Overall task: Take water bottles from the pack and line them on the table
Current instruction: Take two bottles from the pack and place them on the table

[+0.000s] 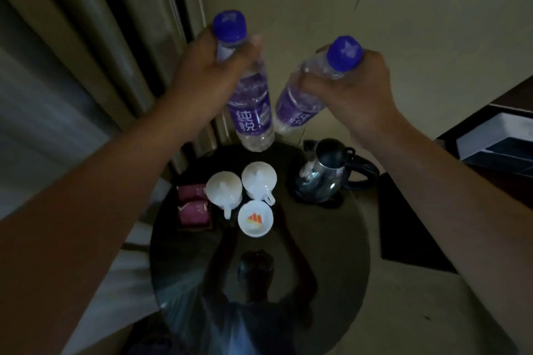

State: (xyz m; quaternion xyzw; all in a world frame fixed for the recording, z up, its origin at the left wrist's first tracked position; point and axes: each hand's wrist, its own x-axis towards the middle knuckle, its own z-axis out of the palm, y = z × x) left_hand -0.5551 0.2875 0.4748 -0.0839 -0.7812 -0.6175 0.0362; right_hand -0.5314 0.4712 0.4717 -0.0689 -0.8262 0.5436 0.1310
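I hold two clear water bottles with purple labels and purple caps in the air above a round dark glossy table (pixel 331 268). My left hand (pixel 202 75) is closed around the neck of the left bottle (pixel 251 112), which hangs nearly upright with its base just over the table's far edge. My right hand (pixel 354 89) grips the neck of the right bottle (pixel 300 106), which tilts with its base toward the left bottle. The two bottles almost touch at their lower ends. No bottle pack is in view.
On the table stand two white cups (pixel 223 189) (pixel 259 177), a small white dish (pixel 255 218), pink sachets in a dark tray (pixel 193 207) and a steel electric kettle (pixel 326 179). Curtains hang at the left. A dark desk with a white box (pixel 496 138) is at the right.
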